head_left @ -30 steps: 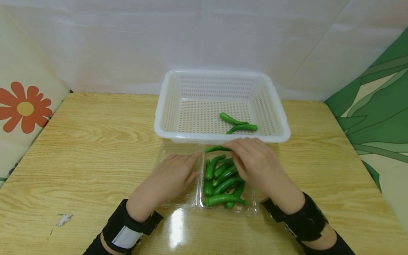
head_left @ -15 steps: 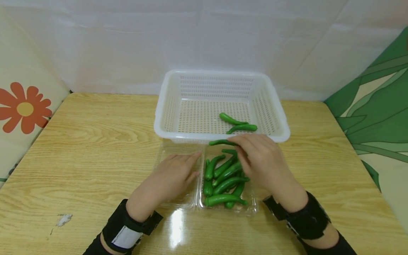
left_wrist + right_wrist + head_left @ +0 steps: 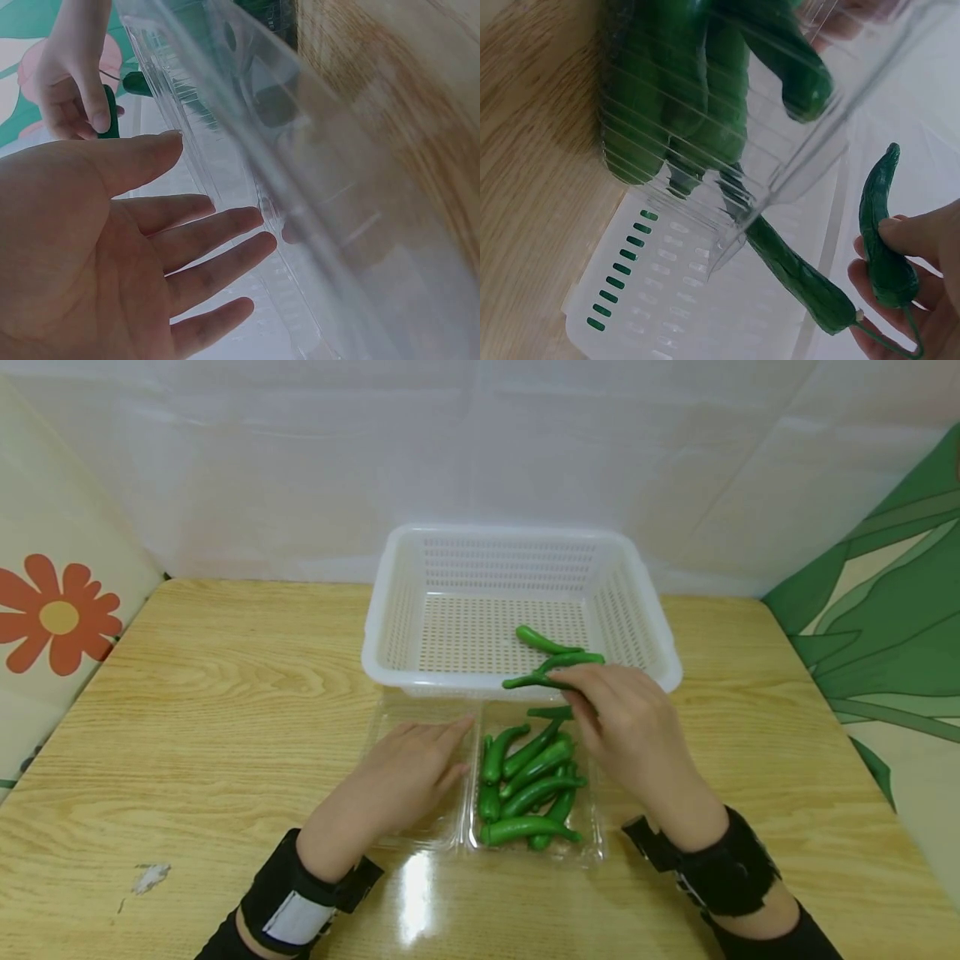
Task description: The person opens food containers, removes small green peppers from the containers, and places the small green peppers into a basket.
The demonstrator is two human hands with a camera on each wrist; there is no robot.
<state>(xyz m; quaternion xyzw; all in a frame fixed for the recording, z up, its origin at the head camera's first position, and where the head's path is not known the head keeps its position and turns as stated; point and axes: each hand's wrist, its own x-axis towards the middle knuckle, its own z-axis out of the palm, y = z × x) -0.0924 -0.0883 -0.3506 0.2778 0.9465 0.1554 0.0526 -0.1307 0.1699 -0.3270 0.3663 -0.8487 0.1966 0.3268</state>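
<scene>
My right hand (image 3: 630, 727) pinches a slim green chili pepper (image 3: 881, 225) between thumb and fingers, over the basket's near rim. In the right wrist view a thin green strand runs from its end to a second pepper (image 3: 799, 274) that leans over the clear container's edge. The clear plastic clamshell container (image 3: 596, 847) lies unfolded, its right half holding several green peppers (image 3: 532, 793). My left hand (image 3: 408, 772) lies over the left half (image 3: 382, 718), fingers extended; in the left wrist view its fingertips are right at the clear plastic and the palm holds nothing.
A white slotted basket (image 3: 382, 652) stands directly behind the container, with two green peppers (image 3: 543, 639) on its floor. All stand on a wood-grain table (image 3: 247, 693). A white cloth (image 3: 300, 468) hangs behind it.
My right hand has moved back and slightly right, carrying the pepper from over the container to the basket's near rim. The left hand has stayed in place.
</scene>
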